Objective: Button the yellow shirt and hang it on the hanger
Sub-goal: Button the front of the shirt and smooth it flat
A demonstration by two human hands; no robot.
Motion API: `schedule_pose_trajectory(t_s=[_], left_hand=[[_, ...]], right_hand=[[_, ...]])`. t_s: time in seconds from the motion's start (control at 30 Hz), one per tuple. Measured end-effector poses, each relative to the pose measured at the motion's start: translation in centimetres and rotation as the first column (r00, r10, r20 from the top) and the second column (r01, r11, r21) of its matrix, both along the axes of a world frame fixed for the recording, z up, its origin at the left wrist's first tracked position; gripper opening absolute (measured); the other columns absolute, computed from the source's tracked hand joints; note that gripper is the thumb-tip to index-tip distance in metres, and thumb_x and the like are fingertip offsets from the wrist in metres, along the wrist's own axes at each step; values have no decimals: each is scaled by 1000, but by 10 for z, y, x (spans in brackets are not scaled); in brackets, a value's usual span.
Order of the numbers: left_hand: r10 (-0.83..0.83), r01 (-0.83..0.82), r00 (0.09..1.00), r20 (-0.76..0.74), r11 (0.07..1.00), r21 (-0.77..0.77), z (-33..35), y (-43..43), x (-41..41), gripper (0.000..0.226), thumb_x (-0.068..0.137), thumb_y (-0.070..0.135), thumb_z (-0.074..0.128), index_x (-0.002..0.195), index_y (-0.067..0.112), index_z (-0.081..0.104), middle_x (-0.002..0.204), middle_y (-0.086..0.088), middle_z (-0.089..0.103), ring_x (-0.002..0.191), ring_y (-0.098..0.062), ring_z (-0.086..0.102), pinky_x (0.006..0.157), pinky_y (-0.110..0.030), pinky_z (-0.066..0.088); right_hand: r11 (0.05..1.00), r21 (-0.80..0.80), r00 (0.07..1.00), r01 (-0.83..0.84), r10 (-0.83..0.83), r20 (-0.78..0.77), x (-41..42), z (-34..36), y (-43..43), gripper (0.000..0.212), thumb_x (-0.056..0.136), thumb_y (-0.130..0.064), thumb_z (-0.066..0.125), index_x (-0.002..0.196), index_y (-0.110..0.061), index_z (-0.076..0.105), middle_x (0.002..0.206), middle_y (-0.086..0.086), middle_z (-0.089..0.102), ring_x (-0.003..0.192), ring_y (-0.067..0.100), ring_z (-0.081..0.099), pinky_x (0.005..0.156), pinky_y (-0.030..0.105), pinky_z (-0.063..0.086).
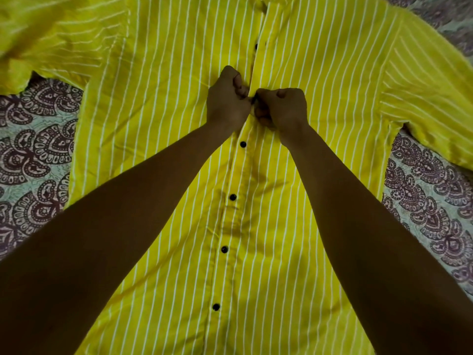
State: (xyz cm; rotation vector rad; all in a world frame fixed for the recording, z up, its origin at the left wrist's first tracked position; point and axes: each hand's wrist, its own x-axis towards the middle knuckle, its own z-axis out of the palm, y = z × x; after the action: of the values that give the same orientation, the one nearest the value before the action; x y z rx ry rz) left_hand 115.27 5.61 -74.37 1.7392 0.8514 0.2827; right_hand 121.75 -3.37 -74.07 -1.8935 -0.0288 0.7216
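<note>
Head view, looking down on the work. At 9 o'clock I see the patterned bedsheet (33, 139), pale with a dark paisley print. The yellow shirt (166, 111) lies flat on it, front up, with its collar end toward 12 o'clock and its hem toward 6 o'clock, and it fills the middle of my view. One sleeve (51, 42) lies crumpled toward 10 o'clock. Just left of centre, the left hand (226, 101) has its fingers curled together, pinching the left edge of the shirt's front opening. At the centre, between the two hands, a dark button (253, 99) is mostly hidden by fingertips, and I cannot tell whether it has passed through its hole. The right hand (284, 108) meets the left at the fingertips, its fingers curled tight on the opposite edge of the opening. From the hands toward 6 o'clock, four black buttons (232, 197) run down the closed front. Toward 12 o'clock the front gapes slightly, with one upper button (256, 46) showing at the open edge. The other sleeve (422, 98) spreads toward 2 o'clock, and the bedsheet shows again at 3 o'clock
</note>
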Motion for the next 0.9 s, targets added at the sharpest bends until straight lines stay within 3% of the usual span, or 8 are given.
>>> schedule_pose_trajectory(t_s=[0.13, 0.27, 0.4, 0.5, 0.57, 0.7, 0.8, 0.9], left_hand=[[86, -115, 987, -136, 967, -226, 2, 8, 4, 34, 70, -1, 59, 65, 22, 35, 79, -18, 57, 82, -36, 63, 70, -47, 53], [104, -114, 974, -201, 993, -37, 13, 3, 9, 39, 67, 2, 59, 63, 25, 28, 62, 1, 43, 76, -33, 61, 61, -37, 46], [70, -32, 976, -205, 982, 185, 22, -2, 4, 25, 73, 12, 62, 78, 23, 40, 65, 5, 56, 71, -19, 57, 58, -29, 43], [22, 115, 968, -248, 845, 522, 13, 5, -9, 18, 80, 20, 55, 98, 23, 57, 90, -1, 67, 91, -21, 60, 70, -37, 48], [-73, 177, 980, -185, 749, 638, 4, 15, -18, 26, 84, 19, 48, 103, 26, 64, 100, -4, 63, 98, -26, 55, 74, -36, 44], [-336, 366, 921, -199, 564, 740, -13, 26, -40, 42, 85, 26, 45, 126, 35, 54, 130, -9, 51, 115, -32, 48, 89, -38, 34], [-358, 484, 866, -350, 421, 767, -15, 24, -44, 50, 87, 30, 42, 137, 36, 39, 150, -16, 29, 138, -37, 25, 107, -51, 18], [-340, 525, 843, -416, 358, 772, -10, 24, -40, 45, 91, 33, 37, 136, 39, 39, 153, -18, 18, 141, -43, 10, 108, -66, 4]], right_hand=[[1000, -3, 998, -5, 5, -59, 3, 9, 2, 21, 86, -10, 61, 70, 4, 61, 58, 14, 52, 48, 24, 52, 49, 28, 41], [999, -1, 998, -40, 40, -58, 1, 9, -1, 32, 88, -10, 60, 56, -8, 58, 52, 10, 51, 46, 19, 52, 46, 24, 42], [997, -67, 999, -36, 38, 26, 0, 1, 3, 40, 85, -15, 63, 46, -17, 58, 50, 8, 56, 55, 27, 58, 61, 46, 51], [994, -86, 996, 65, -59, 71, -6, -1, 4, 30, 80, -18, 67, 51, -18, 61, 51, 5, 62, 54, 26, 65, 68, 50, 56], [989, -32, 989, 144, -144, 30, -8, 1, 4, 12, 77, -16, 70, 67, -9, 66, 58, 9, 65, 53, 24, 65, 60, 42, 57], [981, 29, 979, 192, -190, -69, -6, 1, 1, 21, 69, -11, 78, 74, -11, 57, 60, 8, 62, 48, 20, 62, 52, 29, 51], [985, -12, 983, 173, -174, -67, -4, 5, 3, 22, 70, -7, 74, 68, -16, 54, 58, 7, 62, 48, 23, 62, 55, 31, 51], [982, -25, 977, 185, -187, -100, -2, 9, 3, 16, 73, -5, 67, 68, -14, 54, 63, 11, 63, 49, 24, 62, 54, 29, 50]])
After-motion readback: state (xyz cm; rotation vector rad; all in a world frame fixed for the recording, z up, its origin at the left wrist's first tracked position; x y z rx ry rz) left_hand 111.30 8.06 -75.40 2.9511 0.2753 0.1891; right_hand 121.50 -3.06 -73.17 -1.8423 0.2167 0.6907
